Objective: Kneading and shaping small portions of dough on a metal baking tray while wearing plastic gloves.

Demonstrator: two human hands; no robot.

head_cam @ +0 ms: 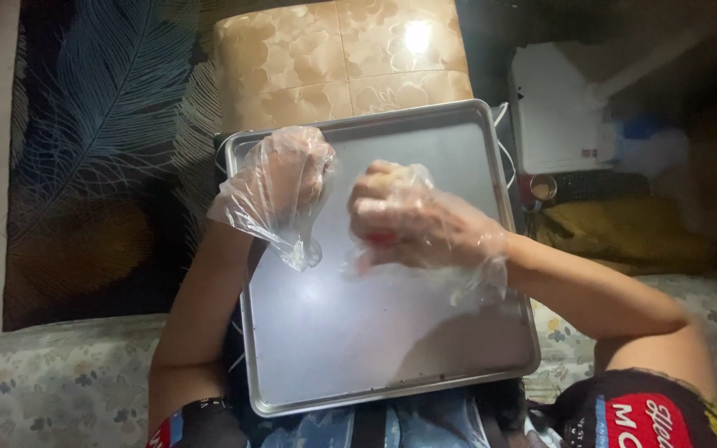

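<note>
A metal baking tray point(334, 332) rests across the person's lap, its long axis running away from the body toward a tan patterned stool point(334, 58) just beyond its far edge. The tray is nearly bare — only a few dark crumbs lie along the near rim and right side.

Both hands hover over the far half of the tray, each inside a loose clear plastic glove. The left hand point(284, 178) is curled into a fist, knuckles up, the slack of its glove hanging down toward the wrist; whether anything sits inside that fist I cannot tell. The right hand point(404, 220) is closed around a small lump point(387, 172), pale yellowish at the top where it shows above the fingers, with a hint of red low by the palm — possibly dough or some food, but the crinkled glove and glare blur it. The lump is held above the tray, not touching it, just right of the left fist. Its shape and long axis are hidden by the fingers.

To the right, in dim light, stand a white box-like object point(553, 108) and a yellowish cloth point(624, 232). A dark feather-patterned rug point(101, 149) covers the floor at left. The person's forearms and dark printed clothing are cut off by the bottom edge.
</note>
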